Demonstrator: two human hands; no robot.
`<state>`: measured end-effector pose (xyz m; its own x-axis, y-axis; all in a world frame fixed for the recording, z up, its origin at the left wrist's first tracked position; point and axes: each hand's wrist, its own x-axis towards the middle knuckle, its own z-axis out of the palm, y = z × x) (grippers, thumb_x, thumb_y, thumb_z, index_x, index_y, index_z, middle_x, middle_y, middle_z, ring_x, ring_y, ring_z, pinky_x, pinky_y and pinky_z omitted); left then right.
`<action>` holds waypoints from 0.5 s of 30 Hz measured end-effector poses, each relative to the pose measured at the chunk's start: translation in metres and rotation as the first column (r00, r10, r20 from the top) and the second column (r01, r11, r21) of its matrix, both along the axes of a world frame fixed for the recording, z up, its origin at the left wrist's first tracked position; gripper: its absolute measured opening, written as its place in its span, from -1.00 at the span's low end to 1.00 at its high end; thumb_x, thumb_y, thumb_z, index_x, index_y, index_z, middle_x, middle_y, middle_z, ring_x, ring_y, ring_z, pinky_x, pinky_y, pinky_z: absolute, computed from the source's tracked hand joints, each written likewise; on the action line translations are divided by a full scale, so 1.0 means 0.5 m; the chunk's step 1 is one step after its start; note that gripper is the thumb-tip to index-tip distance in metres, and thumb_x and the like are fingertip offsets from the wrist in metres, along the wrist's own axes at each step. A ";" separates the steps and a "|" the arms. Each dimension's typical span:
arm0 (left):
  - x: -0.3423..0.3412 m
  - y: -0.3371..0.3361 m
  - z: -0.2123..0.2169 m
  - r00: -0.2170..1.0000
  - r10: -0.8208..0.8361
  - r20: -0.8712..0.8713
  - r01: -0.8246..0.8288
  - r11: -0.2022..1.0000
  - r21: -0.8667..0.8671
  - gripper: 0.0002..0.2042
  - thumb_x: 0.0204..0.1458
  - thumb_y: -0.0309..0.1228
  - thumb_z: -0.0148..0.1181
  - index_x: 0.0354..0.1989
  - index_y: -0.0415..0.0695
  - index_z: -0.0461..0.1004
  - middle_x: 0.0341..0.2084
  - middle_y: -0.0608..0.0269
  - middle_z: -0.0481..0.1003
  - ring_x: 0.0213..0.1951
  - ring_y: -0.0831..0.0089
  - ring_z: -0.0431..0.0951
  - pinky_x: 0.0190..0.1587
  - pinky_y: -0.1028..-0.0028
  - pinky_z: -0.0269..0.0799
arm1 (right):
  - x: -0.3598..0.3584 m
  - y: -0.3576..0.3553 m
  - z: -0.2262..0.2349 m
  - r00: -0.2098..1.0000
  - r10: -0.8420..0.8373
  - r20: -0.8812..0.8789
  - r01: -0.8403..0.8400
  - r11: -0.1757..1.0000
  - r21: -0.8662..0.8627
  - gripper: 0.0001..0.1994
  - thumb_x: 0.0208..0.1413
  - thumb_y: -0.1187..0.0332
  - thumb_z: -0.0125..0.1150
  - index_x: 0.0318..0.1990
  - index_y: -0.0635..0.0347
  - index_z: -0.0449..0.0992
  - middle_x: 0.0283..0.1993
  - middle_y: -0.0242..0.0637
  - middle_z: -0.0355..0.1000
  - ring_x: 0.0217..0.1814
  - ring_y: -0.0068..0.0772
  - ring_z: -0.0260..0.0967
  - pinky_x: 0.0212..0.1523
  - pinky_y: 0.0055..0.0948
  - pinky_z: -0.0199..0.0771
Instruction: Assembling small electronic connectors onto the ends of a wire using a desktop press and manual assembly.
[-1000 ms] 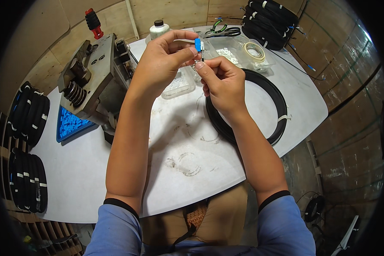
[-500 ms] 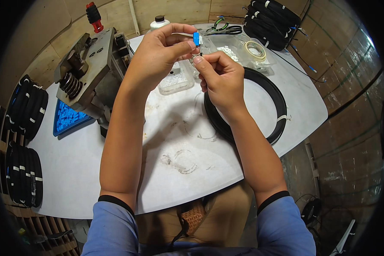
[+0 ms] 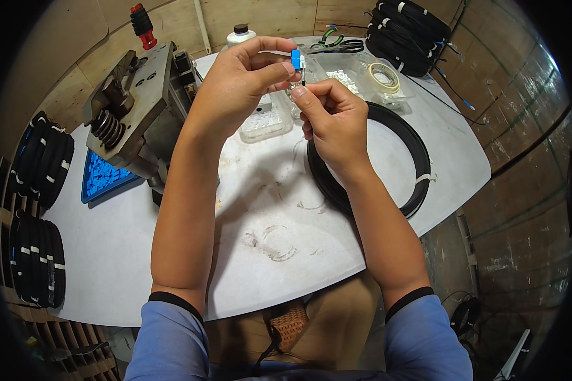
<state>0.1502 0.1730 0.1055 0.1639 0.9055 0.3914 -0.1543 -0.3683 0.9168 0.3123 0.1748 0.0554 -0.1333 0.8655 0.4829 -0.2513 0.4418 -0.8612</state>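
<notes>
My left hand [image 3: 248, 76] is closed, with a small blue plastic connector [image 3: 295, 60] pinched between thumb and fingertips. Right beside the blue piece sits a small white part [image 3: 302, 62], with a short length of black cable [image 3: 304, 80] running down from it. The thumb and fingers of my right hand [image 3: 338, 120] pinch that cable; whether the white part is seated in the blue one is too small to tell. Beneath my right hand, a coil of black cable [image 3: 421, 152] lies on the white table [image 3: 267, 279], tied with a white band.
A metal press [image 3: 140, 95] stands at the left, beside a blue tray [image 3: 111, 195] of blue pieces. Clear plastic boxes [image 3: 265, 133] with small white parts, a tape roll [image 3: 382, 76], green-handled pliers [image 3: 329, 37] and a white bottle [image 3: 239, 35] are behind my hands. Cable coils [image 3: 408, 32] stack at back right.
Both hands keep their grip on the connector and the cable. The whole view has shifted very slightly; little else differs.
</notes>
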 end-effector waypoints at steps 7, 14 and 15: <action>-0.004 0.007 -0.004 1.000 -0.009 0.006 0.009 1.000 0.016 -0.68 0.09 -0.53 0.24 0.03 -0.28 0.44 -0.23 0.20 0.54 -0.16 0.46 0.55 -0.04 0.50 0.47 | -0.001 0.001 0.002 1.000 0.004 0.002 -0.004 1.000 -0.009 -0.86 0.16 0.40 0.29 -0.37 0.27 0.53 -0.65 -0.51 0.34 -0.68 -0.80 0.16 -0.68 -0.68 0.13; -0.003 0.003 -0.005 1.000 -0.001 0.002 0.001 1.000 0.010 -0.68 0.08 -0.52 0.24 0.03 -0.27 0.44 -0.23 0.20 0.54 -0.15 0.46 0.56 -0.04 0.49 0.47 | -0.001 0.000 0.000 1.000 0.006 0.002 -0.006 1.000 0.006 -0.86 0.16 0.39 0.29 -0.37 0.27 0.53 -0.64 -0.51 0.35 -0.67 -0.79 0.17 -0.68 -0.68 0.14; -0.004 0.004 -0.004 1.000 -0.010 0.009 0.010 1.000 0.007 -0.68 0.08 -0.52 0.24 0.03 -0.27 0.44 -0.23 0.20 0.54 -0.15 0.45 0.56 -0.04 0.49 0.47 | -0.002 -0.001 0.000 1.000 0.007 0.003 -0.007 1.000 0.004 -0.86 0.16 0.39 0.29 -0.37 0.27 0.53 -0.64 -0.51 0.35 -0.67 -0.79 0.17 -0.68 -0.68 0.14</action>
